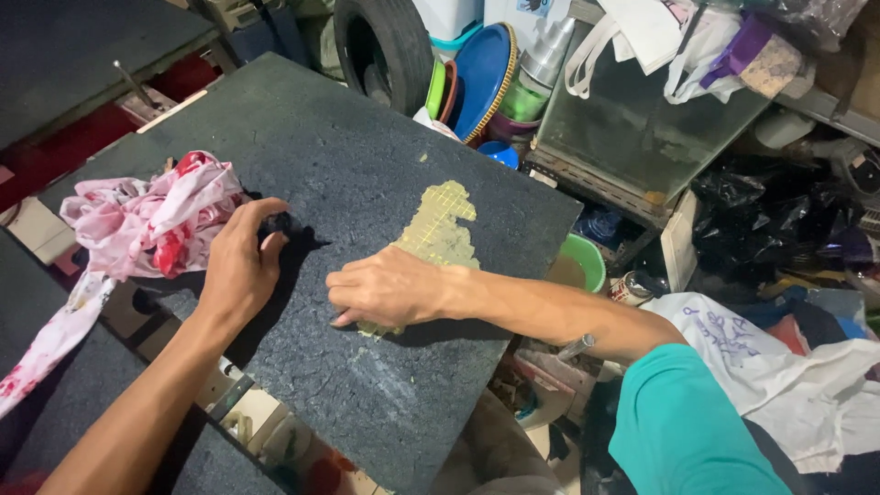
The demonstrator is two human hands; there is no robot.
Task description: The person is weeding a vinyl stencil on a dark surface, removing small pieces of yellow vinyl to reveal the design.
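Head view: left hand (240, 266) is gripping a small dark object (278, 224) mid-frame on the dark board (367, 147); right hand (385, 289), loosely curled, is pressing the yellowish patch (440, 229) near the board's right edge; pink cloth (151, 220) is crowding the left edge.

Left hand (240, 266) hides small (dark) object.

A single head-worn camera looks steeply down and slightly forward from just above the person's own arms, close enough that the dark tabletop (367, 165) fills most of the frame. The left hand (240, 266) enters from the lower left, the right hand (390, 289) from the lower right, so the lens sits between the shoulders. The tabletop runs skewed across the picture, its far corner toward the top. Beyond that edge the view takes in cluttered storage, though the upper right is probably too dim to read well.
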